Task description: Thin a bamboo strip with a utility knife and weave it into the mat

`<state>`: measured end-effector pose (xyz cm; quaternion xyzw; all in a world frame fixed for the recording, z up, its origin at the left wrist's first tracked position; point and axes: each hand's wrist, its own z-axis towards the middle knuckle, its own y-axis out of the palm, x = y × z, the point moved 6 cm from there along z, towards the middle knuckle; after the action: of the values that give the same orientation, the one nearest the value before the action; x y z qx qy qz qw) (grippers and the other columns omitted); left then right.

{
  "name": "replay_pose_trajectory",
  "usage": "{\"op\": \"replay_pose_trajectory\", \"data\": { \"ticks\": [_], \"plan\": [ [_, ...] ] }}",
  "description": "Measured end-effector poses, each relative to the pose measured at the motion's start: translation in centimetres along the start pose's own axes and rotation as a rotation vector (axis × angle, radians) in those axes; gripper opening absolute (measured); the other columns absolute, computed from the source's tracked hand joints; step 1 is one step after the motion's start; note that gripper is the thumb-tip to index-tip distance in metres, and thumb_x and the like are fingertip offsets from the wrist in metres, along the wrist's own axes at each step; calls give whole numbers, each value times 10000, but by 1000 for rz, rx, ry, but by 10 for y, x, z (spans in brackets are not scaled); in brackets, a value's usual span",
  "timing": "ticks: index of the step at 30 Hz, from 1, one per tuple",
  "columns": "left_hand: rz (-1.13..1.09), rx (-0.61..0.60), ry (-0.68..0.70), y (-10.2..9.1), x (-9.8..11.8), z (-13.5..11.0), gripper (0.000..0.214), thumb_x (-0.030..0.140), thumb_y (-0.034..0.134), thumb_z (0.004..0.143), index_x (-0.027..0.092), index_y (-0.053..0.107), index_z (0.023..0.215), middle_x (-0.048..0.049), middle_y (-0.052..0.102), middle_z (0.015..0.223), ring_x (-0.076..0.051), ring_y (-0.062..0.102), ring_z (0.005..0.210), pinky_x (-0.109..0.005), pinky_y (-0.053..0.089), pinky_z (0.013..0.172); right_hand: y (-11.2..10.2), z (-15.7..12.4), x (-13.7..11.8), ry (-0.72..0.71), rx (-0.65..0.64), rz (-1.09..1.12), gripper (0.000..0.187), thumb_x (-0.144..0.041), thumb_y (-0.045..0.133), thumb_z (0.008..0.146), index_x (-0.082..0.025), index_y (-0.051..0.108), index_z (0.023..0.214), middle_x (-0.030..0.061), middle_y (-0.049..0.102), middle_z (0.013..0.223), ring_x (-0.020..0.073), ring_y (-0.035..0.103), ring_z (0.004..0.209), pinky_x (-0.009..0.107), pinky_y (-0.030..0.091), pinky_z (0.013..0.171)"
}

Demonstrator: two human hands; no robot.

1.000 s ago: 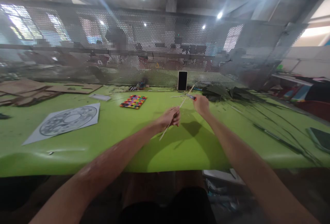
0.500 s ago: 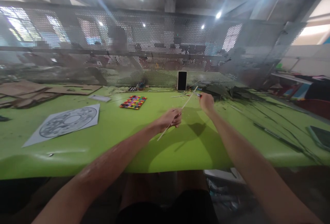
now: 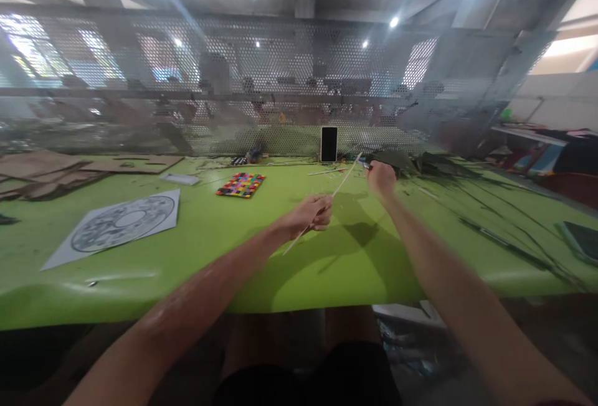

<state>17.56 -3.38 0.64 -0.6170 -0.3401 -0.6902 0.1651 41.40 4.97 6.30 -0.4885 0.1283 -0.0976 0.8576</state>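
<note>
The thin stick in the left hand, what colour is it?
The thin stick in the left hand is pale cream; the head view shows it best.

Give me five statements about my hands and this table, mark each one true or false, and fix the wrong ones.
1. The left hand holds a thin stick. True.
2. The right hand is empty. False: it holds a small tool, mostly hidden by the fingers.
3. The table is green. True.
4. The colourful mat lies to the right of both hands. False: it lies to their left.
5. The sheet shows a ring-shaped drawing. True.
</note>
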Motion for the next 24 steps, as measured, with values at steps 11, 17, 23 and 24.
{"op": "replay_pose_trajectory", "data": {
  "ticks": [11,17,23,24],
  "plan": [
    [-136,64,14,4,3,-3,320,289,429,1084,190,449,780,104,369,484,-47,310,349,-139,274,359,3,3,1,15,-5,-25,271,-280,524,1026,-144,747,1097,145,760,1071,252,687,1035,375,473,914],
    [-192,78,-13,11,4,-4,363,252,397,1090,191,431,733,98,358,465,-43,279,342,-131,259,350,1,2,-1,8,8,-27,339,-180,463,978,-126,771,1110,186,771,1065,278,682,1033,354,412,883],
    [-251,102,-40,13,6,-4,369,220,391,1086,189,430,720,104,316,459,-44,254,337,-136,229,343,8,3,2,44,-31,-33,264,-327,562,1031,-138,732,1101,102,751,1078,230,684,1035,419,477,973],
    [-263,106,-42,13,6,-3,369,219,395,1085,190,428,719,104,315,461,-44,255,338,-137,227,344,10,3,2,51,-36,-33,277,-379,589,1029,-147,719,1104,84,740,1094,222,681,1042,436,491,986]
  ]
}}
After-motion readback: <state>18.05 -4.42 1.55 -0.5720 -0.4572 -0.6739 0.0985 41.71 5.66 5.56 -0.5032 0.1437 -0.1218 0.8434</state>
